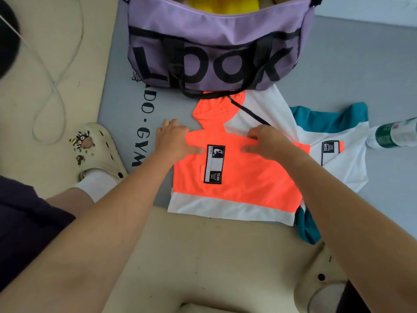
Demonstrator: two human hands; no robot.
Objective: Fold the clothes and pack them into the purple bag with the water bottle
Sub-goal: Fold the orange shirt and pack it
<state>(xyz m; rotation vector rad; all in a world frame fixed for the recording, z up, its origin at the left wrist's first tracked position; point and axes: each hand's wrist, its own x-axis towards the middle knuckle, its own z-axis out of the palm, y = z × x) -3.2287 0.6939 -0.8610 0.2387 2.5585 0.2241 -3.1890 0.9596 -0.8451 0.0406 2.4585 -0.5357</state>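
Note:
An orange and white top (246,177) lies partly folded on the grey mat (126,105), with a black-and-white patch on its front. My left hand (174,141) rests on its left edge, thumb on the cloth and fingers curled round an orange fold. My right hand (269,141) presses on the upper middle, fingertips pinching a fold. The purple bag (216,41) stands open just behind, with yellow cloth (223,4) inside. A white and teal garment (338,141) lies to the right, under the orange one. A water bottle (394,134) lies at the right edge.
A white cable (56,82) loops over the beige floor at left. My cream clogs show at left (99,150) and at lower right (320,281). The mat's near edge runs under the orange top.

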